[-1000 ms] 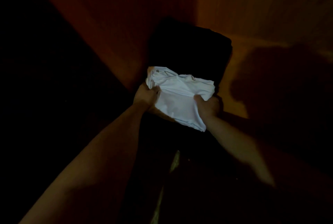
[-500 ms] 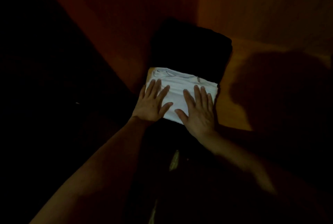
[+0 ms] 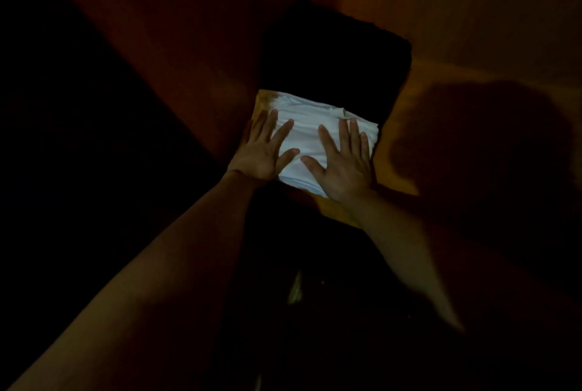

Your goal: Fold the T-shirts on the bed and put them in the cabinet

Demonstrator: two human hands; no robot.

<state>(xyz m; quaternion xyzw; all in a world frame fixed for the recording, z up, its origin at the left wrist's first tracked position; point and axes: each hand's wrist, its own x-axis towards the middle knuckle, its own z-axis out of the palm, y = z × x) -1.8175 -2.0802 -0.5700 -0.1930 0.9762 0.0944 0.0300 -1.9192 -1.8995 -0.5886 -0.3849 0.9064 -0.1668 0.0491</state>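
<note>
Both hands lie flat with fingers straight and spread, pressing down on a folded white T-shirt (image 3: pixel 310 135). The left hand (image 3: pixel 263 151) covers the shirt's left edge, its fingertips reaching toward the far left corner; the right hand (image 3: pixel 345 161) sits on the right half, thumb stretched inward toward the left thumb, the two thumbs near each other but apart. Neither hand curls round the cloth. The T-shirt rests on the wooden shelf (image 3: pixel 400 120) of a cabinet, near the shelf's front edge, lit brighter than all around it. Just behind it, touching its far edge, is a dark folded stack (image 3: pixel 337 57) of cloth, too dim to tell apart. Reddish-brown cabinet walls (image 3: pixel 441 6) rise behind and to the left. A shadow (image 3: pixel 482 139) falls across the shelf on the right
</note>
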